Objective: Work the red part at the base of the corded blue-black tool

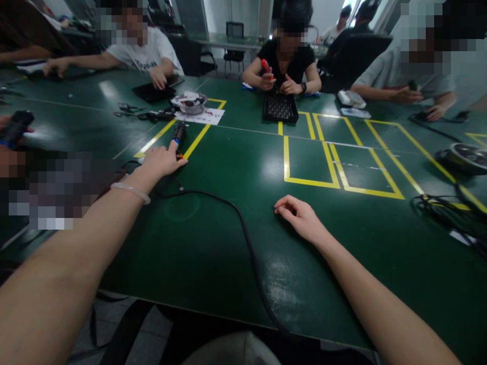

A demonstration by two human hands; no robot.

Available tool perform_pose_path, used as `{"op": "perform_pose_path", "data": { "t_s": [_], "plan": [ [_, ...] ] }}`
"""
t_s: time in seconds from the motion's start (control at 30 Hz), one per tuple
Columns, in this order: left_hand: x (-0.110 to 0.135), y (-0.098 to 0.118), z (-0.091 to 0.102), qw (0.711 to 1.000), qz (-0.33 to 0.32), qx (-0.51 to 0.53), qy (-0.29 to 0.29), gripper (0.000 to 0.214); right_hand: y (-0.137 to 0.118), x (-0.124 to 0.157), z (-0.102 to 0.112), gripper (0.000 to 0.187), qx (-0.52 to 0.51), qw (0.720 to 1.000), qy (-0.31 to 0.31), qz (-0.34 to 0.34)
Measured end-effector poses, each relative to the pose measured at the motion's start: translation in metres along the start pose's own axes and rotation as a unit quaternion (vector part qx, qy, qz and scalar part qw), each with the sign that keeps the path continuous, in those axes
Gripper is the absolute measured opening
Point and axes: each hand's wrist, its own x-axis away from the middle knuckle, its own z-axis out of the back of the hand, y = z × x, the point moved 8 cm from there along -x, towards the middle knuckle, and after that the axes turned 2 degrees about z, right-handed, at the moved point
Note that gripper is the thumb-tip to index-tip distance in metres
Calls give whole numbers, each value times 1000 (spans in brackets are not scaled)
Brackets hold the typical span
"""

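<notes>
My left hand (pixel 162 161) reaches far across the green table, its fingers and thumb around a dark cylindrical tool with a blue band (pixel 179 133). A bit of orange shows on the tool beside my thumb; its lower part is hidden under the hand. My right hand (pixel 300 215) rests on the table, loosely curled and holding nothing, the thumb apart from the index finger. Between my hands a black cable (pixel 243 223) curves from near my left hand down over the front table edge.
Yellow tape outlines (pixel 312 181) mark the table. Beyond the tool, a round clear container (pixel 192 104) sits on paper. A black tray (pixel 280 109) lies before a person with a red tool (pixel 265 65). Coiled cables (pixel 437 210) are at right. Other people sit around the table.
</notes>
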Motion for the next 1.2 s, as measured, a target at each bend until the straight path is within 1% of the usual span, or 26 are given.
{"op": "perform_pose_path", "data": {
  "t_s": [0.13,0.23,0.33,0.4,0.5,0.57,0.73,0.83,0.93,1.03,1.13,1.2],
  "plan": [
    [2,2,1,1000,0,-10,4,97,-2,0,0,12,7,1000,-1,1],
    [4,6,-2,1000,-6,-17,5,87,-3,0,0,12,11,1000,-2,2],
    [10,15,-5,1000,-13,-22,7,77,-4,0,0,12,9,1000,-3,2],
    [18,27,-5,999,-24,-27,20,73,-4,0,-1,12,8,1000,-3,2],
    [37,53,2,997,-58,-30,49,68,-5,0,-2,12,11,1000,-1,3],
    [53,72,7,995,-76,-30,57,65,-9,0,-2,12,23,1000,4,13],
    [99,123,21,990,-105,-43,78,59,-26,3,2,13,85,993,38,76],
    [125,153,27,987,-133,-32,86,57,-32,4,-1,12,100,990,39,91],
    [149,182,31,982,-160,-14,94,55,-30,4,-9,13,80,994,18,79],
    [169,210,34,977,-193,-3,91,53,-23,2,-17,18,39,998,1,50],
    [185,234,36,971,-224,13,80,52,-14,1,-19,22,-20,1000,-6,23],
    [193,246,37,968,-240,27,74,52,-9,1,-17,20,-59,998,-10,12]
  ]
}}
